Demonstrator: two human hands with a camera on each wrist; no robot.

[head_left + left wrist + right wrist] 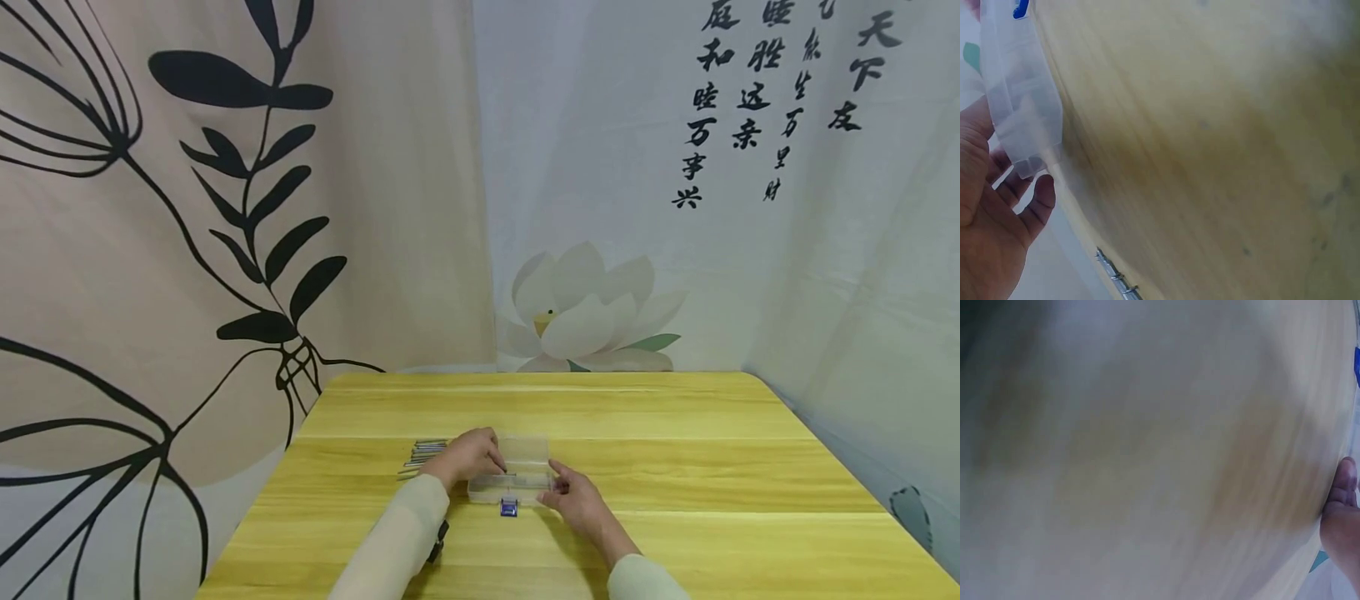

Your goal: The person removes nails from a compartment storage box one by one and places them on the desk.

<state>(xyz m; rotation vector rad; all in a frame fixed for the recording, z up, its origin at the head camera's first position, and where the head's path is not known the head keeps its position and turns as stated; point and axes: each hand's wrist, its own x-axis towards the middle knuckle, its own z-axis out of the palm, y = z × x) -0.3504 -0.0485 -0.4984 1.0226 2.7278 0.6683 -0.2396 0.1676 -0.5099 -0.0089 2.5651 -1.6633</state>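
Table: yellow wooden table, grain running side to side, set against hanging printed cloths.
Box: clear plastic box near the front middle of the table, lid open and tipped back; a blue clasp sits on its near edge. In the left wrist view the box shows as a cloudy, see-through wall just beside the palm.
Left hand: left hand rests at the box's left end, fingers curved over the rim and reaching into it. Left wrist view shows the fingers loosely bent under the box corner; whether they pinch anything is not clear.
Right hand: right hand lies at the box's right front corner, fingers fairly straight, tips touching the side wall. Right wrist view is blurred; only a fingertip shows at the edge.
Metal pieces: a row of thin metal rods lies on the table just left of the left hand, apart from the box; type too small to tell.
Sleeves: pale long sleeves cover both forearms.
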